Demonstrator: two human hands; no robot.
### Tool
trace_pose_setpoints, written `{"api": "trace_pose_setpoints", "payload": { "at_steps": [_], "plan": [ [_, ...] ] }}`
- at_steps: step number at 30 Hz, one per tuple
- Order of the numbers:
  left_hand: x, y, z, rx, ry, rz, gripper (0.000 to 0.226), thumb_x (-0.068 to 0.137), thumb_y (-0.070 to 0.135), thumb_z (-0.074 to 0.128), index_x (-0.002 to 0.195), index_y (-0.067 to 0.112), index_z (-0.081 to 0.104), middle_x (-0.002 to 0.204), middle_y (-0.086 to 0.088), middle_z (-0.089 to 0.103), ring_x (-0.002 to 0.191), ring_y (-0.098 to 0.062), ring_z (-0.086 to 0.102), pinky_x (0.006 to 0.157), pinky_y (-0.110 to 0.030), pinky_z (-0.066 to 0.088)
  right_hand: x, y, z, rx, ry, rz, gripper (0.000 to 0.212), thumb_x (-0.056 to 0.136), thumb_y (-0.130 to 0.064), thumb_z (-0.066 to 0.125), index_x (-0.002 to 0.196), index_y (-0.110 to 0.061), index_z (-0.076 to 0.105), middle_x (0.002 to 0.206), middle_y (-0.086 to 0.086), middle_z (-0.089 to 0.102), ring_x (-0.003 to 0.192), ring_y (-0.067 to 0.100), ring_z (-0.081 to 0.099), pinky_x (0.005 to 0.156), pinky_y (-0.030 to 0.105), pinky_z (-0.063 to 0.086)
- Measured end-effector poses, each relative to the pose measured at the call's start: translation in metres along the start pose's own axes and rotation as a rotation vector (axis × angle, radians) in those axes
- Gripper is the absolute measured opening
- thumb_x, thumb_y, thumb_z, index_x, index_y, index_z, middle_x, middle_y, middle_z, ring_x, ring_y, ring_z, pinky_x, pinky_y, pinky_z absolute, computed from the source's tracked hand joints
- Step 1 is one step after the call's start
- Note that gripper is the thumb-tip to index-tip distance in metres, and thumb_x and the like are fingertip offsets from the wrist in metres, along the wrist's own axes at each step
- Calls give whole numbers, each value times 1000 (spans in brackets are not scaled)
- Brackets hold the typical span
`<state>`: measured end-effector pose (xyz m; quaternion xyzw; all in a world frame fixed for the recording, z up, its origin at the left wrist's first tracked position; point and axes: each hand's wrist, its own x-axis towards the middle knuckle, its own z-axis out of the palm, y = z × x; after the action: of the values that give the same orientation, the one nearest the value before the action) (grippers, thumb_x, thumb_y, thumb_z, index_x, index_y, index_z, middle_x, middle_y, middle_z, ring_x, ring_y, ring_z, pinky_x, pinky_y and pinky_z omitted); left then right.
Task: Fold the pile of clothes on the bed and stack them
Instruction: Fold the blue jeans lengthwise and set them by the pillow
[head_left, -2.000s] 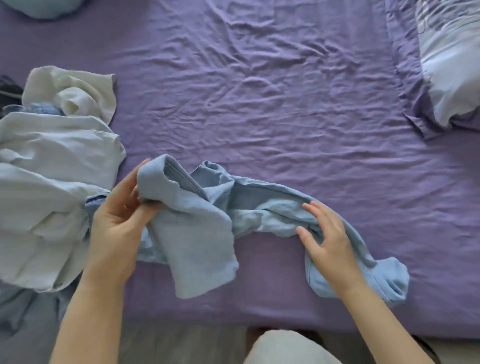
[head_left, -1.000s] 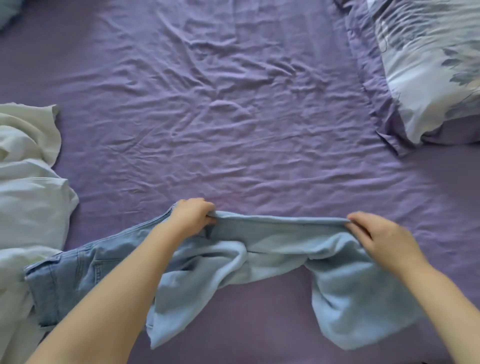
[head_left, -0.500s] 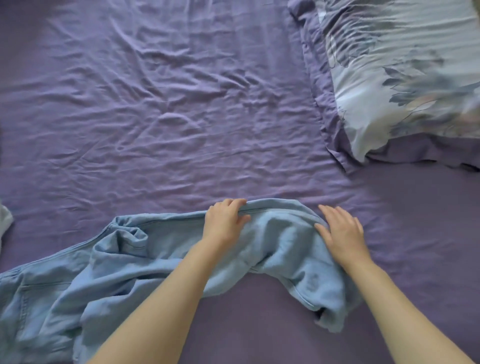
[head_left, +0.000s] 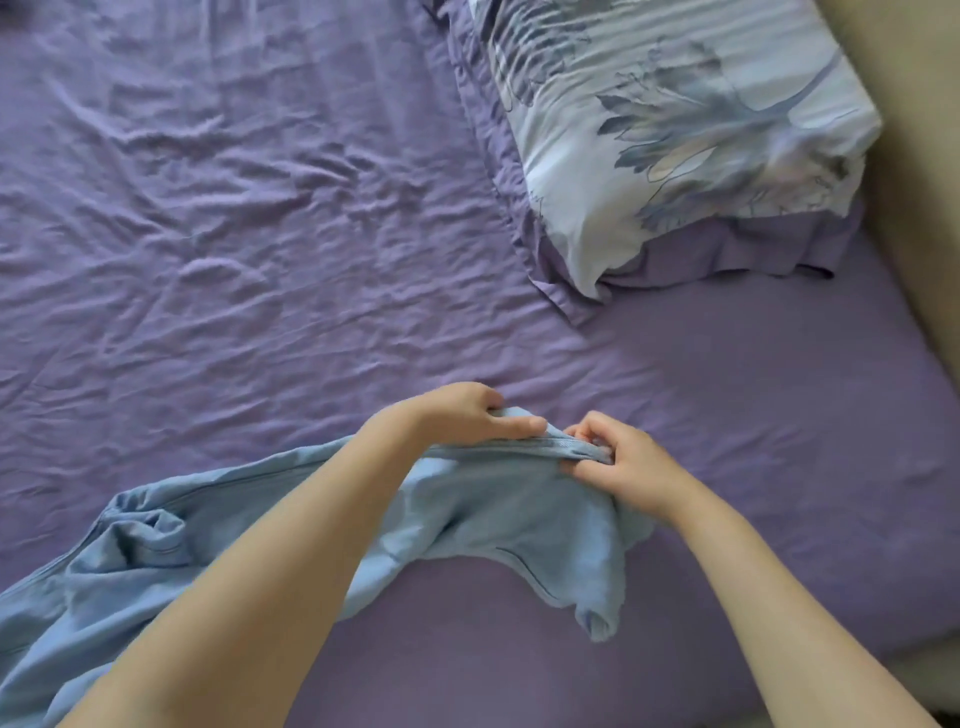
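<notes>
From the head camera, the task looks to be at an early stage for this garment. A pair of light blue jeans (head_left: 493, 525) lies across the near part of the purple bed sheet (head_left: 260, 234), still rumpled and unfolded: the waist end trails off the lower left corner of the view in loose bunches, while the leg end is lifted at the centre. No folded stack and no remaining pile of clothes shows here, so how many pieces are done or left cannot be told. My judgement is that the legs are only being lined up, and the actual folds and the stacking are yet to come.

The left hand (head_left: 462, 415) reaches forward over the denim, forearm crossing the cloth, its fingers curled over the far edge of the leg and the thumb pressing along the seam, so it grips the jeans. The right hand (head_left: 618, 462) sits just beside it, close but not touching, with fingers and thumb pinching the hem end of the same seam. Between the two grips the edge is pulled fairly taut; below it a flap of fabric hangs towards the near side of the bed.

A floral-print pillow (head_left: 675, 119) with a purple border lies well apart at upper right.
</notes>
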<state>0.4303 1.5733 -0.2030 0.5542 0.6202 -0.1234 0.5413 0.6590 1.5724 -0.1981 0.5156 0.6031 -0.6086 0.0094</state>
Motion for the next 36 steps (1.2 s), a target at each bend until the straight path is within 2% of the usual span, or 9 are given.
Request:
{"api": "trace_pose_setpoints", "payload": {
  "at_steps": [4,7,10,13,16,19,24,28,36],
  "plan": [
    [2,22,-6,-116,-146,157,26,71,53,77,82,35,62,74,21,61,64,6,55,62,-16,40,-8,-8,-25,-111,-102,23,27,70,-39,79,82,-31,56,75,-20,62,66,-1,51,62,13,41],
    [6,38,-8,-127,-205,228,16,75,43,78,84,41,65,70,27,62,62,10,55,57,-5,39,-20,-11,-49,-297,-228,91,25,69,-38,77,90,-37,63,81,-17,64,72,1,55,69,21,44],
    [8,43,-13,-268,-175,253,11,83,30,74,83,39,68,66,22,60,58,4,51,54,-7,38,-31,-14,-73,-326,-251,76,10,75,-29,72,75,-28,62,64,-11,54,60,5,44,55,19,34],
    [15,45,-15,-465,78,211,19,91,15,64,82,31,70,74,8,68,69,-8,56,68,-21,46,-22,-17,-91,-304,105,-72,17,73,-18,70,71,-29,58,66,-14,54,66,7,47,60,20,37],
    [31,51,-11,-442,423,62,17,94,13,58,86,22,69,85,-4,68,80,-20,60,87,-39,52,2,-13,-92,-425,526,-174,25,76,-7,67,99,-17,64,100,0,59,95,23,50,85,37,40],
    [40,61,1,-240,430,-40,21,95,27,55,110,17,66,109,-5,67,102,-23,60,88,-32,47,11,11,-87,-290,547,-15,47,82,-8,68,127,-9,54,130,11,51,119,29,46,101,35,34],
    [53,66,17,93,449,-143,41,95,35,54,133,20,50,131,-7,52,123,-29,45,98,-41,39,-7,60,-60,-281,534,252,57,87,-21,67,136,-2,44,135,19,50,122,36,45,101,39,32],
    [56,64,22,236,504,-179,25,95,30,53,117,19,60,121,-6,59,114,-30,45,87,-37,37,-17,73,-28,-431,660,390,48,90,-39,59,126,-7,54,119,16,59,110,36,52,88,42,38],
    [56,62,22,-84,606,-188,17,95,24,50,106,18,61,108,-8,65,106,-30,52,80,-36,37,-23,72,-18,-160,855,295,28,98,-34,45,88,-8,42,88,15,58,86,41,56,73,44,38]
  ]
}}
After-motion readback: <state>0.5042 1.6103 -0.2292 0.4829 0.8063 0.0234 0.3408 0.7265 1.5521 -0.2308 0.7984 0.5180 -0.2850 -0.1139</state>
